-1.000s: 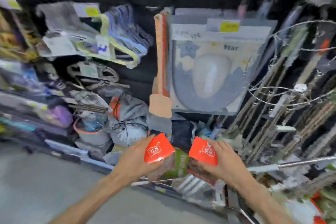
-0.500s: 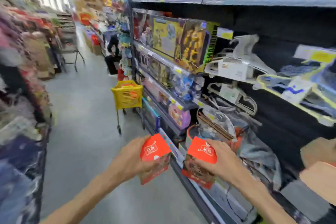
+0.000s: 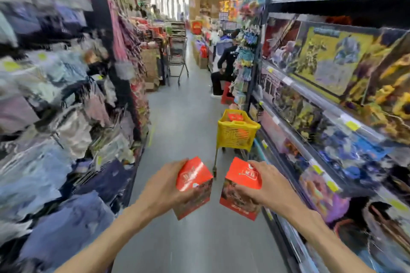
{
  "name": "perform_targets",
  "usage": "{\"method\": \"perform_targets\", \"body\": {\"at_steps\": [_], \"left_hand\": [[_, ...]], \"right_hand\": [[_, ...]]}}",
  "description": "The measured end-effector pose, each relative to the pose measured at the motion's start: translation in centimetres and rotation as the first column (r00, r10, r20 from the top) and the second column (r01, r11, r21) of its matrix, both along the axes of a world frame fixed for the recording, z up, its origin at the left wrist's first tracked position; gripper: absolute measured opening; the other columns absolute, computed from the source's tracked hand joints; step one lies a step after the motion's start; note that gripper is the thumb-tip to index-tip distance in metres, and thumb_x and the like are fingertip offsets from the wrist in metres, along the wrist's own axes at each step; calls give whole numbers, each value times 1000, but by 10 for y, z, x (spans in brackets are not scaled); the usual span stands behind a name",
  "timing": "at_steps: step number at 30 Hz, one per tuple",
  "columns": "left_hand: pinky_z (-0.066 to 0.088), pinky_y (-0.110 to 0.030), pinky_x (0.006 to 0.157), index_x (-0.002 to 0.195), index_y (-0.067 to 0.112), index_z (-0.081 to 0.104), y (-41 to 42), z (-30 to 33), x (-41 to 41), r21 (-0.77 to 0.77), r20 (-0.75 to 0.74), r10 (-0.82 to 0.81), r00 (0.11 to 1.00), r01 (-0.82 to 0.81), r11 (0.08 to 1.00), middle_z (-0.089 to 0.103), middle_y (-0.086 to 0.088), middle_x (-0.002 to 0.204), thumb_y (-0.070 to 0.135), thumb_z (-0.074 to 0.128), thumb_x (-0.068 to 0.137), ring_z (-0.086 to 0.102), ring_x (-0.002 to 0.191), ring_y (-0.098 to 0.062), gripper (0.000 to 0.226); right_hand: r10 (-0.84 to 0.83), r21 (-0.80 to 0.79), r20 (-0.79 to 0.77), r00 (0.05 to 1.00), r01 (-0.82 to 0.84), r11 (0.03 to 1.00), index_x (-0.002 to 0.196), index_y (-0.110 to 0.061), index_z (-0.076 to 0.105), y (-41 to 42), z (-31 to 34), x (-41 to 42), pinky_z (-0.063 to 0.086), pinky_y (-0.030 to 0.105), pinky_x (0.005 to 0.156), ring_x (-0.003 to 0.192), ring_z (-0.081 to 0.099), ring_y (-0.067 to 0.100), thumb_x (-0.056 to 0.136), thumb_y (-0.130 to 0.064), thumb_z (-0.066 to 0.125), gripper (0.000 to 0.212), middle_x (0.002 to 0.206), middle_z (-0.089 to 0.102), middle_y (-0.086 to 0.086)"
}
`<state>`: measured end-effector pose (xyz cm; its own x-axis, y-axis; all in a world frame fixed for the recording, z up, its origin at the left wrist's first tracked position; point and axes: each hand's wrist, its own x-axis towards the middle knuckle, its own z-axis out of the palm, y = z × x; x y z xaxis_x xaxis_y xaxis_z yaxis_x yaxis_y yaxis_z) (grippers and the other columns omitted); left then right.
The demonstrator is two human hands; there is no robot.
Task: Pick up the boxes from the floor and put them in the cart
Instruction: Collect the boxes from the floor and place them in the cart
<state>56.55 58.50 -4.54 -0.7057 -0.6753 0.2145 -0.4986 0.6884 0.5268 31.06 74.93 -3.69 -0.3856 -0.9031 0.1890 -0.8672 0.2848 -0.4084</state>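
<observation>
Looking down a shop aisle, the head camera shows both bare arms stretched forward, each hand carrying one box. The left hand (image 3: 165, 186) grips the left red box (image 3: 194, 186) from its left side, the thumb lying on the orange-red top flap and the fingers curled under it; the box is tilted, with one corner pointing down. The right hand (image 3: 265, 186) grips the right red box (image 3: 240, 188) from its right side, the fingers (image 3: 244, 189) pressed across the front face and the thumb on the top. The two boxes are just beside each other, not touching, with a narrow gap between them, and both are held above the grey floor (image 3: 188, 106). Ahead of the hands, beyond the gap, stands the yellow cart (image 3: 236, 134), close to the right shelves (image 3: 310, 104) that carry coloured toy boxes. At least one red item already lies inside the cart. On the left side hang racks of clothing (image 3: 55, 95), much blurred. Farther along the aisle a metal trolley (image 3: 177, 55) stands, and a person in dark clothes (image 3: 224, 68) crouches by the right shelves.
</observation>
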Motion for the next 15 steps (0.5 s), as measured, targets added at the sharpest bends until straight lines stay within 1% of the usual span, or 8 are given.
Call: {"method": "perform_targets", "body": {"at_steps": [3,6,8,10,12,15], "left_hand": [[46,-32,92,142,25,44,-68,6,-24,-9,12,40,999,-40,999,58,7,129,76,59,68,57,116,-15,92],[48,-35,89,138,27,46,-132,14,-46,9,-1,93,996,-93,996,60,9,121,77,59,68,58,110,-13,87],[50,-36,86,134,31,47,-178,17,-60,24,-10,125,992,-125,992,59,13,115,77,61,69,58,104,-9,81],[51,-37,82,128,27,51,-220,19,-74,41,-23,152,988,-151,988,60,12,108,68,66,68,59,96,-9,74],[51,-39,79,123,24,56,-266,22,-91,49,-46,184,982,-182,982,62,12,101,59,68,65,60,90,-10,68],[50,-36,82,130,28,53,-346,15,-119,34,-38,192,981,-190,981,59,16,105,58,70,67,57,93,-8,71]], "right_hand": [[52,-29,12,999,-52,998,135,-35,43,-84,1,-35,46,37,91,113,48,11,70,-80,59,81,118,54,-12],[115,-15,-14,993,-115,993,138,-28,44,-168,8,-67,43,35,96,118,48,15,73,-77,60,83,125,54,-7],[141,-11,-28,990,-141,990,136,-27,45,-224,14,-89,41,34,93,118,48,17,73,-75,61,81,125,55,-3],[159,6,-40,986,-159,987,135,-27,46,-278,17,-108,41,33,92,117,49,17,72,-77,61,81,126,56,-2],[170,17,-21,985,-170,985,138,-26,44,-333,17,-127,42,33,94,120,47,15,71,-79,59,86,130,54,-5],[179,27,-22,984,-178,984,141,-26,41,-418,12,-157,41,32,96,121,45,13,71,-83,55,92,132,51,-6]]}}
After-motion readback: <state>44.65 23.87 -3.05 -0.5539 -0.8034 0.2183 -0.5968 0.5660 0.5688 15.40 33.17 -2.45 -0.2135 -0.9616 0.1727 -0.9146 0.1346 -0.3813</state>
